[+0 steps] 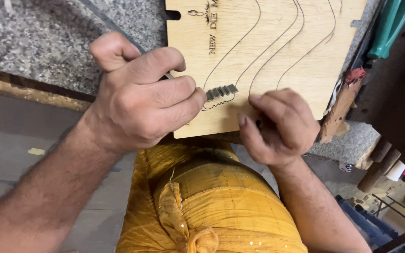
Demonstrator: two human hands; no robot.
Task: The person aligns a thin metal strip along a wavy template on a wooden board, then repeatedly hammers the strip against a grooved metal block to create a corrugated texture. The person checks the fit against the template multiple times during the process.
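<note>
Now left hand point(139, 100) pinches wavy metal strip point(221, 91) on wooden board point(268, 51).

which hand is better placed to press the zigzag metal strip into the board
Left, probably: the left hand already pinches the zigzag metal strip over the wooden board, while the right hand only steadies the board's edge.

Two bare hands over the work, a left hand point(139, 96) and a right hand point(280, 126), and between them just one plywood board point(277, 56) with four curved lines cut across its face. One short zigzag metal strip point(221, 92) sits on that board, one yellow cloth-wrapped cushion point(212, 201) below it, and one granite slab point(43, 37) underneath, plus a single green handle point(390, 23) up at the right edge
</note>
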